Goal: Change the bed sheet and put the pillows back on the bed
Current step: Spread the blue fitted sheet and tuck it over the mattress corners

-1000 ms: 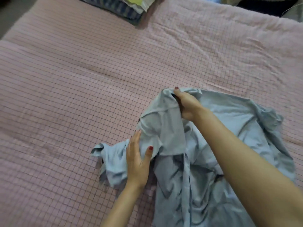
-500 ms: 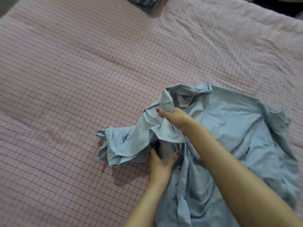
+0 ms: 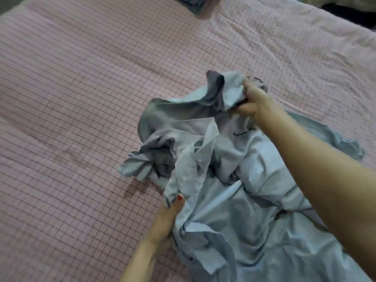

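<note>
A crumpled light blue bed sheet [image 3: 240, 180] lies bunched on the pink checked bed cover [image 3: 81, 98], at the centre and lower right of the view. My right hand [image 3: 254, 98] grips a fold of the sheet and holds it lifted at the far side of the bundle. My left hand [image 3: 168, 216] sits at the near left edge of the sheet, its fingers tucked under the cloth and its thumb on top, pinching an edge. Most of that hand is hidden by fabric.
A striped blue pillow or folded cloth [image 3: 193, 3] lies at the top edge of the bed. Dark and yellowish items [image 3: 345, 9] sit beyond the bed's far right corner. The pink cover stretches wide to the left.
My right hand has lifted its fold of sheet up and away to the far right. My left hand has slipped lower, under the near edge of the sheet. The bundle has loosened.
</note>
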